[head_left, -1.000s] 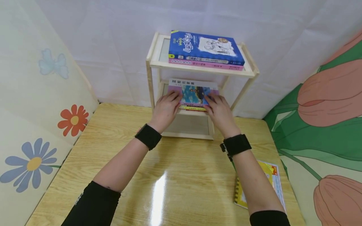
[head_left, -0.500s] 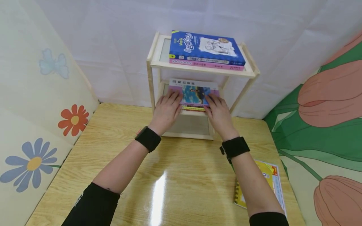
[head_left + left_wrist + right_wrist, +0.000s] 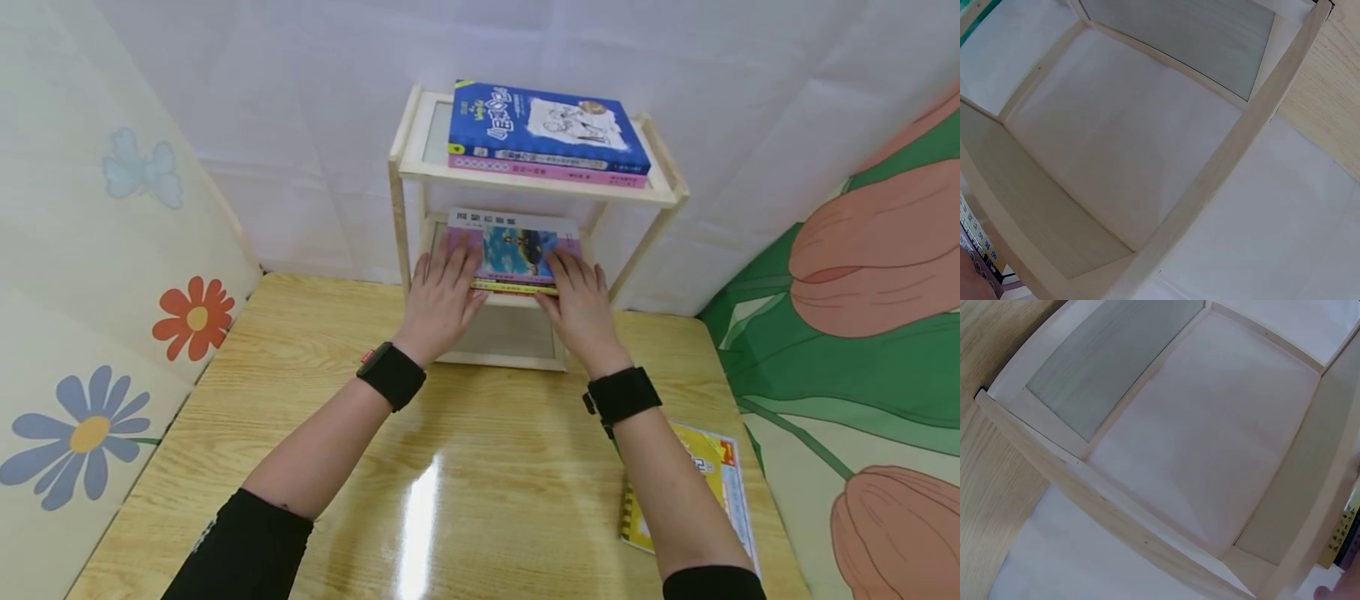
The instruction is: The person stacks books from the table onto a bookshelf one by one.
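Observation:
On the middle shelf lies a short stack of books. Uppermost is a pink and white paperback (image 3: pixel 517 252) with a blue sky picture; a yellow spine (image 3: pixel 510 287) shows below it. My left hand (image 3: pixel 437 310) rests its extended fingers on the left of the cover, thumb pointing at the front edge. My right hand (image 3: pixel 585 317) lies likewise on the right side, its thumb near the spines. In the left wrist view a bit of the hand (image 3: pixel 974 281) appears beside book spines (image 3: pixel 982 240). The right wrist view catches one fingertip (image 3: pixel 1324 592) next to a yellow spine (image 3: pixel 1339 540).
A small wooden shelf rack (image 3: pixel 397 217) stands against the white cloth backdrop (image 3: pixel 315 125). On its top tier lie a blue book (image 3: pixel 480 125) and a pink one (image 3: pixel 547 172). A yellow book (image 3: pixel 637 517) lies on the wooden table (image 3: pixel 495 467), partly under my right forearm.
My fingers have straightened and spread a little, and both thumbs have drawn back slightly from the stack's front. The right wrist has dropped slightly toward me. The books look unmoved.

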Demonstrator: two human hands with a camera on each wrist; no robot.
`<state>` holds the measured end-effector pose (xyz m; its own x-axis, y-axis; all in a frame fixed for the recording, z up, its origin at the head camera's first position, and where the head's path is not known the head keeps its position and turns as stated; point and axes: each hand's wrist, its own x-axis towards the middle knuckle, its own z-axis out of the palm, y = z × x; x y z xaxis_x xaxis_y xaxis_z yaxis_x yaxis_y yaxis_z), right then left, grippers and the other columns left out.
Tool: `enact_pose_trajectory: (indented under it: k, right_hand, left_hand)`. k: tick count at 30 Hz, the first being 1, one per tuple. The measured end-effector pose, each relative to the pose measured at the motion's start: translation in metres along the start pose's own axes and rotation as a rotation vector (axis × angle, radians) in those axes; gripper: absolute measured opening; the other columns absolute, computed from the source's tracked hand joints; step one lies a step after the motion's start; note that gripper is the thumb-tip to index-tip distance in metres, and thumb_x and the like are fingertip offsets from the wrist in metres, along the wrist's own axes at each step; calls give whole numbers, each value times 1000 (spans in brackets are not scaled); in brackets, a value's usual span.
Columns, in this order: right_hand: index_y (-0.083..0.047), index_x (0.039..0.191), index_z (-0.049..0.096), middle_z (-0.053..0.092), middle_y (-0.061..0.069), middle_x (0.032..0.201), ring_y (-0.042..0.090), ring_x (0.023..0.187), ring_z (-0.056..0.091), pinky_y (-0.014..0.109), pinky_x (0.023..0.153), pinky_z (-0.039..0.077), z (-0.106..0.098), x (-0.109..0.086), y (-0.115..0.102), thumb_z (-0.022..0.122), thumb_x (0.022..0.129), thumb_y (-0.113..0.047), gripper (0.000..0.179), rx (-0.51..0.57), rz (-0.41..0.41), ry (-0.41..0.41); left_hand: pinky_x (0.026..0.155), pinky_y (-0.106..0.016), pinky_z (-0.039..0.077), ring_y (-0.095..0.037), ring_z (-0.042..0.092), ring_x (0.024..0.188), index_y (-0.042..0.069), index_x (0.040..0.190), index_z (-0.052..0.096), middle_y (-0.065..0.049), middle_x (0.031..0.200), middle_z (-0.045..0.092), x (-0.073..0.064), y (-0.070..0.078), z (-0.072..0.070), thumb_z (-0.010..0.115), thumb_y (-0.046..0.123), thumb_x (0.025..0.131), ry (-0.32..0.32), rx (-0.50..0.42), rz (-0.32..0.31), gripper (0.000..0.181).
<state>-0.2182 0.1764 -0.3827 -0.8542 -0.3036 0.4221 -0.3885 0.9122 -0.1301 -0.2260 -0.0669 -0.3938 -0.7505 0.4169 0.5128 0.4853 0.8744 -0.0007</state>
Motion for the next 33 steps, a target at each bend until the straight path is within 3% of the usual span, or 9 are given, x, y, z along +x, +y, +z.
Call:
enact_pose_trajectory:
  k: [8, 15, 17, 20, 24, 28, 33]
  right_hand:
    - [-12, 153, 15, 13, 10, 159, 29, 147, 8, 60, 114, 10, -1, -4, -2, 47, 97, -42, 71, -27, 23, -20]
    - [-9, 153, 11, 6, 10, 160, 30, 147, 1, 61, 114, 6, -4, -21, -10, 51, 97, -39, 75, -34, 28, -37]
    - [-9, 153, 11, 4, 10, 160, 30, 147, 0, 60, 114, 5, -4, -31, -12, 52, 96, -38, 76, -28, 20, -36]
    - [-11, 153, 12, 3, 9, 160, 29, 147, 1, 58, 115, 5, -4, -49, -16, 55, 95, -37, 77, -10, -7, -15]
    - [-11, 152, 17, 8, 9, 160, 33, 146, 9, 58, 115, 7, -2, -77, -18, 60, 91, -33, 78, 25, -57, 30]
    - [-9, 151, 21, 15, 13, 158, 36, 144, 14, 56, 116, 6, 1, -107, -18, 61, 89, -32, 77, 55, -63, 37]
    - [-11, 151, 23, 18, 12, 158, 35, 144, 17, 57, 115, 8, 9, -141, -17, 62, 89, -31, 76, 83, -7, 2]
  left_hand:
    - [116, -54, 8, -28, -6, 147, 12, 153, 4, -7, 161, -4, -5, 2, 0, 40, 48, 97, -34, 23, -9, 76]
    - [113, -57, 17, -31, 2, 147, 5, 152, 8, -12, 160, 3, -20, 5, 2, 45, 48, 95, -9, 60, 26, 80]
    - [114, -57, 17, -31, 2, 147, 5, 152, 10, -13, 160, 4, -27, 9, 3, 44, 49, 96, -3, 60, 50, 79]
    - [115, -55, 14, -30, 1, 147, 5, 152, 9, -13, 160, 2, -40, 17, 6, 33, 52, 98, -14, 46, 104, 75]
    - [117, -53, 9, -29, -3, 147, 7, 153, 4, -11, 160, -4, -63, 32, 11, 21, 53, 100, -76, 1, 171, 72]
    - [117, -53, 10, -29, -1, 147, 7, 153, 3, -12, 160, -4, -86, 48, 18, 31, 50, 99, -154, -20, 212, 74]
    - [114, -53, 21, -31, 12, 146, 8, 152, 14, -14, 159, 9, -111, 64, 29, 43, 48, 96, -220, -37, 229, 75]
